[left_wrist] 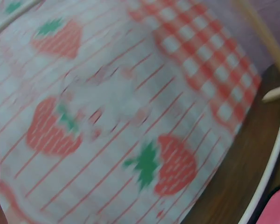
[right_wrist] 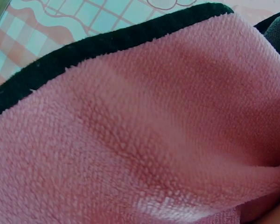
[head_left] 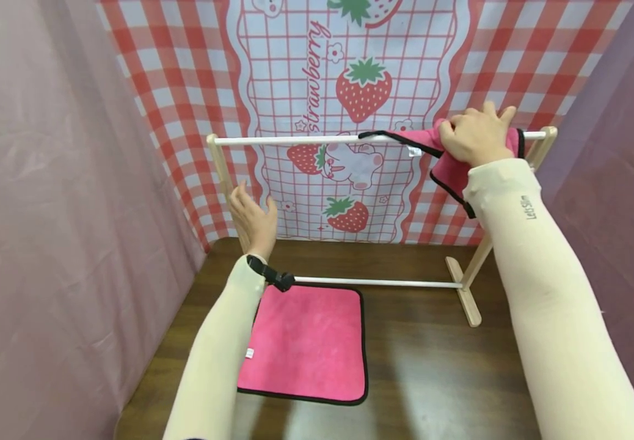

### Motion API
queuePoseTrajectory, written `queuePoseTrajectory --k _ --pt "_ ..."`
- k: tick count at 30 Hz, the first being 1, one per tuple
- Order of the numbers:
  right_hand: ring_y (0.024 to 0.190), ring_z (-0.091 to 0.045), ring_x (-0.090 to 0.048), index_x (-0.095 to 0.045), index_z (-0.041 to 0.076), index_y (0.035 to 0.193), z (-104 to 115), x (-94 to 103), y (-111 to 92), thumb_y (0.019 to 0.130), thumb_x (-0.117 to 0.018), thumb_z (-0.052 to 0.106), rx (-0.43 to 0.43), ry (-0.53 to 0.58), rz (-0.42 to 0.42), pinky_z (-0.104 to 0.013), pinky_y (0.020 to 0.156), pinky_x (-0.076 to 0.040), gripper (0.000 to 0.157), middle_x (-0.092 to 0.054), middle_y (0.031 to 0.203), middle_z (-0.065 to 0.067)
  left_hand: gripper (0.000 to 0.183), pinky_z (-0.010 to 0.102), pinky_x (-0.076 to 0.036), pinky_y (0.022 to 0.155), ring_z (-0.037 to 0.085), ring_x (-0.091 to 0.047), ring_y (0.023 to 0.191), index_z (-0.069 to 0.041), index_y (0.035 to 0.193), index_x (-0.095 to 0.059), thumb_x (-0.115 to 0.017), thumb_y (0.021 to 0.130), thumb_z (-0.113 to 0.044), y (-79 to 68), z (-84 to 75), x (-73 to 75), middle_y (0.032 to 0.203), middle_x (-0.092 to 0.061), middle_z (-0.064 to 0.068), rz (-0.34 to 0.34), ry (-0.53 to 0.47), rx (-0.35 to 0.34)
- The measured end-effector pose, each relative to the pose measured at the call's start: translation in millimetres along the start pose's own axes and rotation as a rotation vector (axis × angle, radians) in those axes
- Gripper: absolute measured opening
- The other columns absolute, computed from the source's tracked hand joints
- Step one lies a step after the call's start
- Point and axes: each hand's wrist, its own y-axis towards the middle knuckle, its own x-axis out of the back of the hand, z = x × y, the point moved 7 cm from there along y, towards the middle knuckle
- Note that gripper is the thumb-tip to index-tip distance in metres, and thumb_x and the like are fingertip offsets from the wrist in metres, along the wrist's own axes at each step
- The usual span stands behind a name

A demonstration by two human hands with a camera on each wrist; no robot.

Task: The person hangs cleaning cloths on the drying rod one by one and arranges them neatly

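Note:
My right hand (head_left: 476,135) is at the right part of the rack's white top bar (head_left: 295,140), gripping a pink cloth (head_left: 451,171) with black edging. The cloth lies bunched and slanted over the bar, one corner hanging down in front and a long edge trailing left along it. In the right wrist view the cloth's plush side (right_wrist: 144,121) fills most of the picture, with folds running toward the hand. My left hand (head_left: 253,220) holds nothing; its fingers are extended and spread beside the rack's left wooden post (head_left: 220,165).
A second pink cloth (head_left: 311,342) with black edging lies flat on the brown wooden table (head_left: 432,366), partly behind my left forearm. The rack's lower white bar (head_left: 377,282) runs just beyond it. A strawberry-print checked sheet (head_left: 185,73) hangs behind, with curtains (head_left: 47,183) at both sides.

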Motion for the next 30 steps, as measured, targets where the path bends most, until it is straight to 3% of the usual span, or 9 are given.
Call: queuePoseTrajectory --k 3,8,12,15,21,30 --pt "0.120 -0.053 -0.031 -0.052 0.001 0.141 0 -0.4 0 0.101 -0.021 0.038 -0.007 0.005 -0.002 -0.076 0.097 -0.011 0.063 -0.047 0.136 -0.033 0.062 0.042 -0.030 0.110 0.035 -0.038 0.125 0.002 0.139 -0.041 -0.070 0.085 -0.005 -16.3 -21.8 -21.9 0.130 -0.042 0.021 0.086 -0.093 -0.013" --pt "0.120 -0.052 -0.031 -0.050 0.002 0.143 -1 -2.1 -1 0.101 -0.021 0.041 -0.020 0.004 -0.004 -0.075 0.098 -0.011 0.065 -0.047 0.137 -0.033 0.060 0.038 -0.034 0.108 0.032 -0.043 0.122 0.002 0.139 -0.042 -0.070 0.087 -0.005 -41.1 -60.7 -62.6 0.125 -0.048 0.018 0.288 -0.282 0.026" --pt "0.120 -0.052 -0.031 -0.050 0.002 0.143 -1 -2.3 -1 0.100 -0.021 0.041 -0.024 0.007 -0.008 -0.076 0.099 -0.011 0.064 -0.046 0.138 -0.033 0.055 0.040 -0.038 0.108 0.032 -0.047 0.122 0.002 0.138 -0.046 -0.069 0.089 -0.007 -53.4 -94.2 -91.9 0.127 -0.052 0.019 0.446 -0.352 0.025" --pt "0.120 -0.052 -0.031 -0.051 0.002 0.142 -1 -2.2 -1 0.100 -0.022 0.040 -0.021 0.012 -0.012 -0.076 0.099 -0.011 0.064 -0.047 0.137 -0.032 0.050 0.036 -0.040 0.107 0.030 -0.050 0.122 0.000 0.137 -0.050 -0.068 0.091 -0.008 -59.4 -116.7 -109.4 0.129 -0.056 0.017 0.525 -0.381 0.055" --pt "0.119 -0.052 -0.032 -0.051 0.001 0.142 -1 -2.6 -1 0.100 -0.023 0.041 -0.029 0.015 -0.016 -0.075 0.098 -0.012 0.064 -0.047 0.137 -0.033 0.047 0.025 -0.047 0.098 0.029 -0.056 0.119 0.000 0.135 -0.054 -0.070 0.091 -0.009 -69.4 -154.5 -135.8 0.127 -0.061 0.016 0.572 -0.562 0.257" --pt "0.119 -0.053 -0.034 -0.053 0.000 0.140 -1 -1.4 -1 0.100 -0.023 0.041 -0.033 0.018 -0.029 -0.075 0.097 -0.014 0.065 -0.048 0.137 -0.032 0.040 0.018 -0.052 0.085 0.016 -0.061 0.106 0.002 0.130 -0.060 -0.069 0.092 -0.004 -73.6 -192.2 -156.7 0.121 -0.065 0.014 0.529 -0.823 0.491"
